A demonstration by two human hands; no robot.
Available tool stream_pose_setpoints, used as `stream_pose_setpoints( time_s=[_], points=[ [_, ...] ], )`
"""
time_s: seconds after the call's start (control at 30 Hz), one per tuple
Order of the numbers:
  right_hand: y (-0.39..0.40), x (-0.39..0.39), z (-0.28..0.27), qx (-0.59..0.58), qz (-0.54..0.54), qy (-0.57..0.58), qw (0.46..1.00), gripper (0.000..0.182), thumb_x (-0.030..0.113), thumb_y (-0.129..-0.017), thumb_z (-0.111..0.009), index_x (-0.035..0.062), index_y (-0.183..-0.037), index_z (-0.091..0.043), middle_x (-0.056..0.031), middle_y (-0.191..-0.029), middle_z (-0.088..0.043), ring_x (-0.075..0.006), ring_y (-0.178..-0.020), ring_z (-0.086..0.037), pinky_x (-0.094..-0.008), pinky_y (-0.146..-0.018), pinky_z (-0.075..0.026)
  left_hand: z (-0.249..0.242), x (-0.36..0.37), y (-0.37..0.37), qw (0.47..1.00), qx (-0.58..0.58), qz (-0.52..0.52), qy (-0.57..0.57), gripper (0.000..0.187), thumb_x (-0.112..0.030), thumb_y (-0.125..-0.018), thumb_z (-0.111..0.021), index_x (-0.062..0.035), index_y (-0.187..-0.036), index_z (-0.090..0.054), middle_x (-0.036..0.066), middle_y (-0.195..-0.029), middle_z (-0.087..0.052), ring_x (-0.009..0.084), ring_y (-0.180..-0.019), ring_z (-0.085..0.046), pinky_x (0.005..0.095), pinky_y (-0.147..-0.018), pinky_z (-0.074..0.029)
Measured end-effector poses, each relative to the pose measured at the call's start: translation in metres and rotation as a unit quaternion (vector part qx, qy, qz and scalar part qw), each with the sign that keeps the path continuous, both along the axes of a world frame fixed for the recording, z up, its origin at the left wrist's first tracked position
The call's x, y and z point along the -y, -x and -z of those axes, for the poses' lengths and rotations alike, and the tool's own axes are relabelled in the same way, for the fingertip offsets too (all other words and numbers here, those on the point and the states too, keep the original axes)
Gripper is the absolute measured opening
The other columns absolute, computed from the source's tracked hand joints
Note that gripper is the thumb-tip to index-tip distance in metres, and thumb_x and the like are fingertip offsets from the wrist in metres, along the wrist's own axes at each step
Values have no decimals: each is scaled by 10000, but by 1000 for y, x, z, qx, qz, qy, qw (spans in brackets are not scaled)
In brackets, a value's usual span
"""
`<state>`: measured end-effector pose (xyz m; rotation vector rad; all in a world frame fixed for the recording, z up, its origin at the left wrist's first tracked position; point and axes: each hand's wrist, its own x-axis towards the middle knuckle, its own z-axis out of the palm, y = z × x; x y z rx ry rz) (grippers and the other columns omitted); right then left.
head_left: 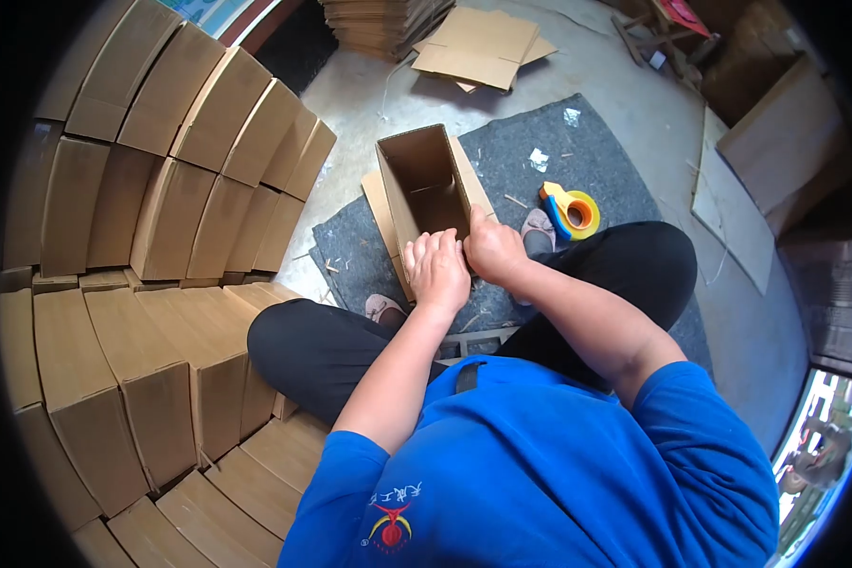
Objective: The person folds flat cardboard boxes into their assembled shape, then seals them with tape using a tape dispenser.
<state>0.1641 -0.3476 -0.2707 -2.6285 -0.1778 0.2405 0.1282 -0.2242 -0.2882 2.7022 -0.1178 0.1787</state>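
An open cardboard box stands between my feet, its inside facing up and side flaps spread outward to left and right. My left hand lies on the near side of the box with its fingers stretched out. Right beside it, my right hand is closed at the box's near right corner, thumb along the edge and the other fingers curled. A tape dispenser with a yellow roll and a blue part rests on the mat by my right foot.
Stacked cardboard boxes rise along the left side. Flat cardboard sheets lie on the floor ahead, near a taller pile. A dark grey mat with paper scraps is underfoot. Boards lean at the right.
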Motion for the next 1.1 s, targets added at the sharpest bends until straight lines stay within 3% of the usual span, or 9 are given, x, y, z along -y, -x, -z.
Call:
stream_pose_setpoints(
  time_s=[0.13,0.2,0.33,0.53,0.63,0.77,0.9,1.0,1.1],
  points=[
    [3,1,4,18,-2,2,1000,400,230,-890,-589,-35,-1154,-446,-252,-859,-692,-425,-741,-694,-517,-674,-558,54,0,-30,995,-93,-18,-21,325,-296,-975,-520,-69,-1178,-633,137,-1223,-631,315,-1288,-478,496,-1149,-263],
    [2,0,5,-5,5,22,1000,474,218,-894,-575,-60,-1249,-426,-248,-856,-694,-419,-735,-698,-515,-668,-561,52,2,-41,956,-292,-8,-36,360,-330,-961,-529,-69,-1184,-639,150,-1252,-615,317,-1316,-459,489,-1142,-281],
    [-1,0,11,2,15,20,1000,524,195,-889,-565,-70,-1311,-403,-241,-862,-697,-416,-725,-697,-513,-662,-562,46,1,-66,942,-329,25,-53,400,-310,-932,-572,-74,-1251,-619,175,-1403,-514,328,-1333,-443,474,-1125,-317],
    [-3,1,12,-13,15,-4,1000,554,155,-872,-563,-71,-1350,-397,-252,-871,-691,-420,-737,-692,-513,-692,-562,-2,-6,-162,996,83,-41,-16,614,-145,-864,-635,-71,-1437,-427,164,-1550,-329,340,-1444,-276,459,-1186,-246],
    [-3,1,11,-10,16,-6,1000,556,157,-871,-566,-74,-1349,-399,-256,-877,-690,-423,-732,-689,-518,-689,-559,-1,-10,-180,997,-23,-52,-56,699,-148,-825,-658,-90,-1467,-387,133,-1549,-336,314,-1483,-217,491,-1212,-159],
    [-4,-1,14,1,22,-13,1000,562,162,-869,-570,-77,-1348,-398,-257,-871,-689,-424,-728,-687,-519,-678,-557,24,6,-139,995,10,-96,-38,580,-121,-802,-650,-106,-1349,-457,97,-1441,-413,297,-1423,-283,484,-1157,-231],
    [-7,-1,19,7,17,-8,1000,558,159,-865,-564,-79,-1345,-407,-243,-864,-694,-412,-716,-689,-509,-662,-557,45,14,-123,979,-172,-87,-70,720,-145,-922,-529,-124,-1568,-212,97,-1659,-97,286,-1536,-32,500,-1228,-42],
    [-6,-1,16,10,10,2,1000,554,158,-865,-557,-79,-1344,-411,-233,-857,-697,-402,-709,-691,-500,-654,-559,33,10,-138,961,-248,-67,-101,769,-181,-905,-585,-118,-1572,-207,93,-1665,-54,278,-1532,-77,426,-1237,-82],
    [-7,1,16,21,15,5,1000,557,166,-868,-557,-71,-1351,-412,-223,-838,-698,-396,-703,-691,-492,-651,-558,-12,8,-149,923,-383,-42,-26,482,-140,-874,-590,-72,-1351,-560,136,-1466,-470,290,-1393,-407,406,-1167,-303]
  ],
)
